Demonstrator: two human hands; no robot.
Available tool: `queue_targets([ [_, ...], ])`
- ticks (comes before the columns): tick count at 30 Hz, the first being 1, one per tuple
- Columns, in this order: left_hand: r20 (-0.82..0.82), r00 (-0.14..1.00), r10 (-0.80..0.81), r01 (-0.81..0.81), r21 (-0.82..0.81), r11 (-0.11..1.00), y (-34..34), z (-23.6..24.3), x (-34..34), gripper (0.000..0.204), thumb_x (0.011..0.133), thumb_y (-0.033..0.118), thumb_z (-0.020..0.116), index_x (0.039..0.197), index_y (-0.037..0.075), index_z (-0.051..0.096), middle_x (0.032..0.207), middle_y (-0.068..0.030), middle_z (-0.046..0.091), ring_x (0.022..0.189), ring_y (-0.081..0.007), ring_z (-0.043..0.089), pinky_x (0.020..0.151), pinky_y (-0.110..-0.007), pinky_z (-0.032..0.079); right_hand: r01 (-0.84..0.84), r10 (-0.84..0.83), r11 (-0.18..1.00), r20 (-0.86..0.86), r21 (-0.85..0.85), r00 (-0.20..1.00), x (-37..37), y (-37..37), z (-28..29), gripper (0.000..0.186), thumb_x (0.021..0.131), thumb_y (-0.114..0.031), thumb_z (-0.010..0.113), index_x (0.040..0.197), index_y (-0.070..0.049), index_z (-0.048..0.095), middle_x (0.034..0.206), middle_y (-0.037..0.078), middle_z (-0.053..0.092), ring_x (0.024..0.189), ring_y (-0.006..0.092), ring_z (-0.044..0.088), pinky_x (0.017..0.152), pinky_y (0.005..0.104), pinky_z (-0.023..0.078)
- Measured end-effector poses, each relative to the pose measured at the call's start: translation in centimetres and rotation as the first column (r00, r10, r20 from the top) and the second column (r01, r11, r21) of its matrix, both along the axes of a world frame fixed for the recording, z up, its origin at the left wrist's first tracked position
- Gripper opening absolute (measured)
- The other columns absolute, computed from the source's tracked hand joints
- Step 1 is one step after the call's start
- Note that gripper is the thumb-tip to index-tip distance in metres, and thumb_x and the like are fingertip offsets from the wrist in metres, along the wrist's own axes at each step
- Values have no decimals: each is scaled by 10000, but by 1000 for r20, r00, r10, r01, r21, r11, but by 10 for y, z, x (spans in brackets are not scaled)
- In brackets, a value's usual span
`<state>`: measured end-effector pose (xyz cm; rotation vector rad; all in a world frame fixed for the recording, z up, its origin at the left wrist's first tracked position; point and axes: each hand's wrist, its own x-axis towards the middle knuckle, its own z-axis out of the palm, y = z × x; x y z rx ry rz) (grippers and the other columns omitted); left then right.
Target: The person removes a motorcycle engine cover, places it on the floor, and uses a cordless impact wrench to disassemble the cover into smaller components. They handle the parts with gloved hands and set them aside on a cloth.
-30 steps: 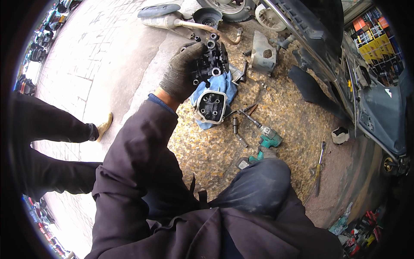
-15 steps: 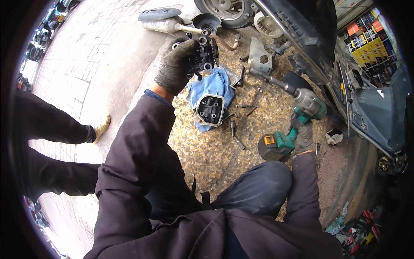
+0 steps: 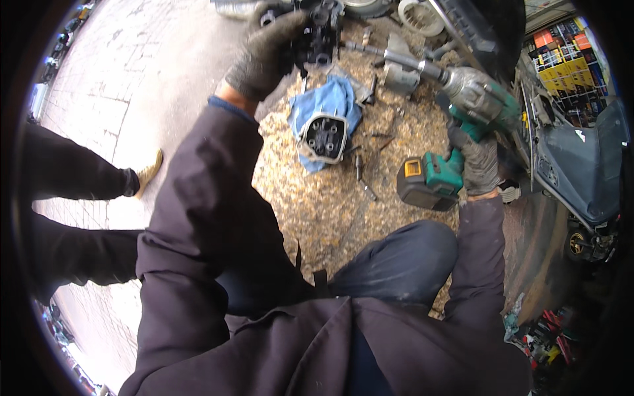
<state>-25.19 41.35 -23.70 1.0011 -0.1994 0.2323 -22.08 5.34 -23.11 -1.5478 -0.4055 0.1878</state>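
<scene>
Head view, the only one: left hand (image 3: 267, 49), gloved, was clamped around a dark metal engine part (image 3: 320, 36) held up near the top edge, fingers wrapped over its left side, no gap showing. Right hand (image 3: 479, 165), also gloved, was closed around the handle of a green impact wrench (image 3: 462, 119) with a yellow-labelled battery at its base. The wrench's long extension bar (image 3: 389, 58) ran up-left from the tool nose, its axis pointing straight at the engine part; the bar tip sat just beside the part's right side, contact could not be told. So the part lay up-left of the right hand, well apart from it, and the left hand was the one on it. Below the engine part a blue rag (image 3: 330, 105) lay on sawdust-strewn ground (image 3: 317, 198), with a pale-rimmed cylinder piece (image 3: 325, 138) resting on it. Loose bolts (image 3: 360, 168) lay just right of the rag, between it and the wrench battery. A grey metal bracket (image 3: 399, 76) sat under the bar, right of the engine part. Nothing stood between bar tip and part. Far left of the rag, another person's dark trouser legs and a tan shoe (image 3: 148, 171) were on pale paving. A dark scooter body (image 3: 581, 165) stood right of the wrench.
</scene>
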Motion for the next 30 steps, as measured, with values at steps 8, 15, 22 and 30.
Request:
queue_targets([
  [8,149,976,159,-185,175,967,-2,31,-23,444,827,234,709,1172,25,524,977,-94,613,798,-174,625,671,-297,532,-153,232,963,-390,223,891,-10,2,-8,411,829,-238,760,1110,9,590,934,91,630,730,192,629,582,347,556],
  [15,94,994,61,-80,216,973,7,26,-41,455,842,234,698,1208,39,512,1021,-115,629,813,-194,641,669,-326,552,-161,215,971,-364,174,906,-16,1,-16,386,827,-210,758,1115,2,612,904,86,641,731,187,619,603,347,539],
  [22,28,995,-93,86,197,977,21,12,-29,346,905,249,631,1140,1,576,1001,-105,669,877,-193,685,772,-318,583,-371,372,924,-429,90,823,-24,-1,-13,541,794,-212,789,1235,16,576,885,30,616,738,141,610,665,271,501],
  [30,-79,995,66,-55,131,990,16,6,-35,311,887,198,650,1116,6,563,949,-88,647,816,-166,664,728,-302,572,-338,375,926,-482,166,792,-30,1,-14,365,810,-215,771,1060,-8,605,713,56,597,638,158,590,608,295,491],
])
